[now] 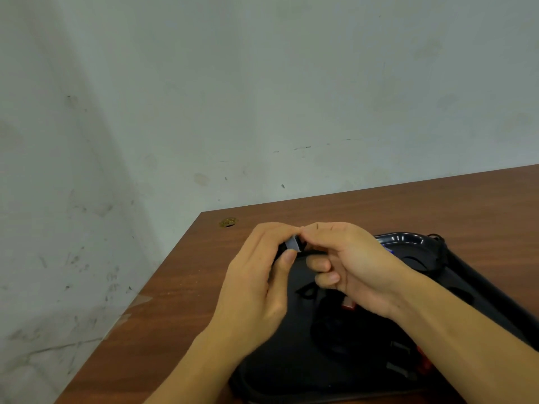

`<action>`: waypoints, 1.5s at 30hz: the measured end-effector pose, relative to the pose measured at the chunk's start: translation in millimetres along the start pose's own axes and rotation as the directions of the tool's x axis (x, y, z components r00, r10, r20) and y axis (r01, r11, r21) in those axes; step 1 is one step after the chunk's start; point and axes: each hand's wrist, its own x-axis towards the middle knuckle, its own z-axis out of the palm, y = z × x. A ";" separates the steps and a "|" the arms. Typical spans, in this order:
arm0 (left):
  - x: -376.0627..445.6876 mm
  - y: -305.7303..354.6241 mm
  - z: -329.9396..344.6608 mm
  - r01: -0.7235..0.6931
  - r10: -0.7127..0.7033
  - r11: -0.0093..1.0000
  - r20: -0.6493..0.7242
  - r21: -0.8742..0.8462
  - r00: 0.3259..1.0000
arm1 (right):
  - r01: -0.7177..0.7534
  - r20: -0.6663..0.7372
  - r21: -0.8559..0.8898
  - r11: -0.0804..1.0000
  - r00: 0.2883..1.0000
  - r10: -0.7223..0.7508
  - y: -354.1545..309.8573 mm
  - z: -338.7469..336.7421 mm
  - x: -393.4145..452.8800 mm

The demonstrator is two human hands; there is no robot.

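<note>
A small grey-white piece (292,244) with a black part behind it is held between both hands above a black tray (408,239). My left hand (259,275) pinches it with thumb and fingers from the left. My right hand (347,258) pinches its top from the right, the lower fingers curled under. Most of the piece is hidden by my fingers.
The black tray lies on a brown wooden table (180,287), holding dark parts, a small red-brown item (348,305) and red bits (423,363) near my right forearm. A brass-coloured cable hole (227,222) sits near the table's far corner. A scuffed wall stands behind and left.
</note>
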 end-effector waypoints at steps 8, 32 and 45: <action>-0.6 -6.7 -0.2 -0.010 -0.015 0.978 0.114 0.209 0.993 | 0.296 -0.052 -0.532 0.794 0.924 -0.379 6.4 1.1 -2.5; -3.0 0.7 4.4 0.316 -0.312 0.948 0.072 -0.048 0.947 | 0.492 0.119 -0.825 0.278 0.633 -0.765 23.3 1.7 3.8; -3.1 -8.2 12.0 0.447 -0.462 0.834 0.033 -0.324 0.886 | 0.309 -0.115 -0.389 0.868 0.919 -0.378 20.4 -1.7 10.4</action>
